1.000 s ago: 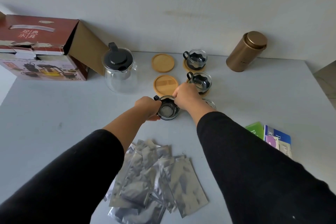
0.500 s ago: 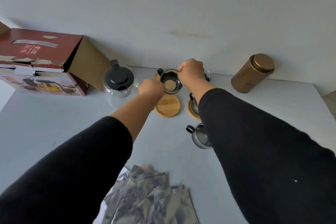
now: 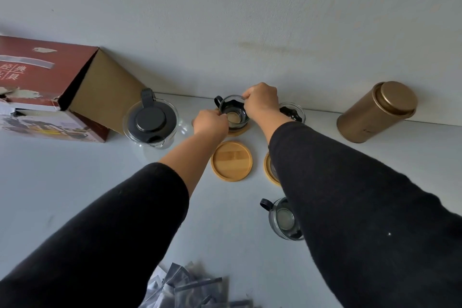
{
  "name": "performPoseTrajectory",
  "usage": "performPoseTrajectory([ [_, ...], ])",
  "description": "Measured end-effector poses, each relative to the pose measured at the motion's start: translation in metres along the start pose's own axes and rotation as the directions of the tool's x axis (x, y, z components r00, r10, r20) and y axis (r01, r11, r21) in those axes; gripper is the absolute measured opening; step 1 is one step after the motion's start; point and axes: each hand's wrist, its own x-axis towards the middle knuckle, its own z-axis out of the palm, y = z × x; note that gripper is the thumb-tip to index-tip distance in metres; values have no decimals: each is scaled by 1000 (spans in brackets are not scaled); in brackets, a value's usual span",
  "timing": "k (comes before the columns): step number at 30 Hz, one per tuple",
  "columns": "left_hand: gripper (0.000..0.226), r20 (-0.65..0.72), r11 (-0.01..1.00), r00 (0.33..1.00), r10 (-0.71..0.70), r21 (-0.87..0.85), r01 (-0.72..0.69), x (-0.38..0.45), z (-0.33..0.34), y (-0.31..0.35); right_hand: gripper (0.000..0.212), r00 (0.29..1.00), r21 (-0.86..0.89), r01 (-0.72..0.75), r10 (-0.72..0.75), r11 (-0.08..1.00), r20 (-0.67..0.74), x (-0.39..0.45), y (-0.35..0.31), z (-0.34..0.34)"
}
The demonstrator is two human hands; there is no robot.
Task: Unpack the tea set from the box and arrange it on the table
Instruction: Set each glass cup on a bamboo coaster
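Note:
Both my hands pinch the rim of a small glass cup (image 3: pixel 233 115) with a black handle. My left hand (image 3: pixel 210 123) holds its near left edge, my right hand (image 3: pixel 261 102) its far right edge. The cup sits on a round wooden coaster (image 3: pixel 242 130) at the back of the table. A bare wooden coaster (image 3: pixel 231 160) lies just in front. Another cup (image 3: pixel 292 112) shows behind my right wrist. A third cup (image 3: pixel 281 219) stands nearer me, half hidden by my right sleeve. The glass teapot (image 3: pixel 151 124) with a black lid is to the left.
The open red tea-set box (image 3: pixel 47 87) lies on its side at the far left. A gold tin canister (image 3: pixel 376 112) stands at the back right by the wall. Silver foil packets (image 3: pixel 190 287) are heaped at the near edge. A coaster (image 3: pixel 269 166) peeks from under my right arm.
Both hands carried the cup from the near middle of the table up and away to the far coaster, where it now sits. The camera tilted upward.

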Motion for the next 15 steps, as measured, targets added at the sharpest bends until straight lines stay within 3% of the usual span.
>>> performPoseTrajectory([
  [6,22,0,999,1000,-17,29,17,6,1,-4,24,1000,10,9,-10,1000,15,2,0,1],
  [9,26,-5,999,1000,-8,43,9,5,2,-5,18,1000,-5,-2,3,1000,10,1,0,1],
  [11,29,-16,999,1000,1,54,0,1,1,-6,35,1000,-26,-9,8,1000,-11,-5,1,-3],
  [15,23,-24,994,999,31,102,-29,-16,0,-7,22,996,10,-1,2,1000,-86,-26,7,-22],
])
